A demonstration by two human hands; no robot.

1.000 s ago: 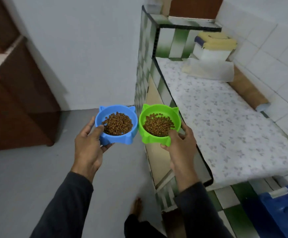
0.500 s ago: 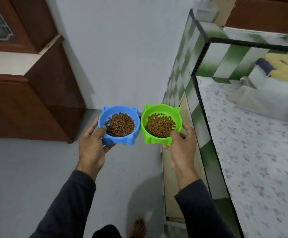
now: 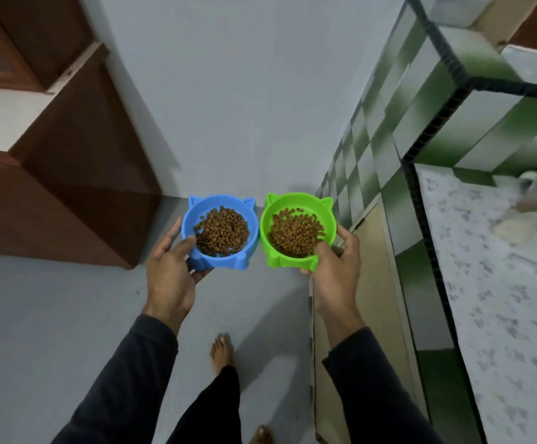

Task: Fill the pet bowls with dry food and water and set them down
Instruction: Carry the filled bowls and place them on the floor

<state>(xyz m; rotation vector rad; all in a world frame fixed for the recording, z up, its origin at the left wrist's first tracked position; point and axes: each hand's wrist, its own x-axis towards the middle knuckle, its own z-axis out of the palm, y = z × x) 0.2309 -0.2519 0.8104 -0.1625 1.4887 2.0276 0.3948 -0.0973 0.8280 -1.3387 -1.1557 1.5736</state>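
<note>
My left hand (image 3: 169, 270) grips a blue cat-eared pet bowl (image 3: 250, 229) by its near left rim, thumb over the edge. Brown dry kibble (image 3: 222, 230) fills its middle. My right hand (image 3: 336, 270) grips a green cat-eared bowl (image 3: 267, 219) at its near right rim, thumb inside on the kibble (image 3: 294, 233). Both bowls are carried level, side by side and nearly touching, above the grey floor (image 3: 52, 315).
A dark wooden cabinet (image 3: 68, 193) stands at the left against the white wall (image 3: 228, 91). A green-and-white tiled counter (image 3: 389, 161) with a speckled top (image 3: 501, 299) runs along the right. My bare feet (image 3: 220, 350) step on the floor below the bowls.
The view has moved forward and turned left past the counter's end. Both hands still carry the bowls in the same grip, and a foot has stepped forward.
</note>
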